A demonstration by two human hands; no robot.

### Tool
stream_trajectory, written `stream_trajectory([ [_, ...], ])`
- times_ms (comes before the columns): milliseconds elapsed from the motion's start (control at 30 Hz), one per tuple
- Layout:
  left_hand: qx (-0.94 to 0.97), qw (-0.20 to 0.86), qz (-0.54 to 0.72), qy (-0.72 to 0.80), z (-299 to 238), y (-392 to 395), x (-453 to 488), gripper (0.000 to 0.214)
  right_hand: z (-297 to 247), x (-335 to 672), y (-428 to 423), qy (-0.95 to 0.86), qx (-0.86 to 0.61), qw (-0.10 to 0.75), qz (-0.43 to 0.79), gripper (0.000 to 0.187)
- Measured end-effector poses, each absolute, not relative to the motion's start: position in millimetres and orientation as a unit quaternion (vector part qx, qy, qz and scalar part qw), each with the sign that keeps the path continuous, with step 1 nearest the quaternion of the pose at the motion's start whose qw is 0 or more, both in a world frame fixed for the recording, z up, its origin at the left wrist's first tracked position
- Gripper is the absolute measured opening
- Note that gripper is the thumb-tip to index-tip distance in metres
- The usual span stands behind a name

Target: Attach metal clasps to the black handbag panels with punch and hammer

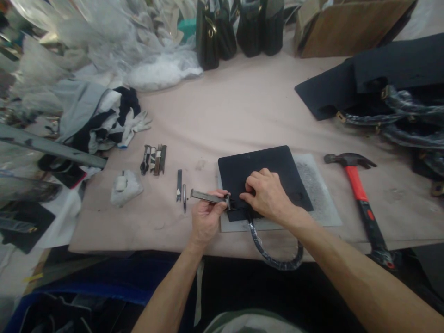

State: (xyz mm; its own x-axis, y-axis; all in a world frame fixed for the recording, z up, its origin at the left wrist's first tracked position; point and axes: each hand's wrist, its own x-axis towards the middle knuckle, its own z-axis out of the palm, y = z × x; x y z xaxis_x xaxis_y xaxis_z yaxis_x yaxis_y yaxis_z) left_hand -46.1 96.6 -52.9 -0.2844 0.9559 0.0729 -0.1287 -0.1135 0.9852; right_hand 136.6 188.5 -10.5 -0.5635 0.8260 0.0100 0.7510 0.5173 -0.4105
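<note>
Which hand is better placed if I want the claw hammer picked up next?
Likely the right hand: it is at the black panel, nearer the claw hammer. The left hand is farther off and holds a flat metal tool. Whether the right hand pinches anything is unclear.

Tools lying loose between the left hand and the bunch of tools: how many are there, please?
2. The wider tool lies nearer the bunch; the thinner tool lies beside it, nearer the left hand. I see no others there.

Workshop; hammer (pixel 363 203), apparently handbags (pixel 249 32)
</note>
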Motion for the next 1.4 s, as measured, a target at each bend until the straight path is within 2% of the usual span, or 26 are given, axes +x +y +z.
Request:
stream_trajectory([
  [533, 0.380, 0.454, 0.643, 0.486, -60.8, 89.3, -50.3, 0.016, 6.5, 118.2, 201.1, -0.902, -0.422, -0.036, 0.084, 0.036],
  [700, 0.403, 0.441, 0.640, 0.483, -56.6, 92.0, -49.8, 0.013, 8.5, 114.1, 206.1, -0.914, -0.389, -0.064, 0.097, 0.035],
  [1000, 0.436, 0.431, 0.626, 0.481, -53.9, 95.5, -47.9, 0.012, 2.4, 119.0, 214.4, -0.938, -0.318, -0.059, 0.127, 0.025],
  [1400, 0.450, 0.423, 0.618, 0.486, -56.6, 95.5, -46.2, 0.011, 2.2, 122.6, 223.3, -0.918, -0.348, -0.030, 0.190, 0.019],
])
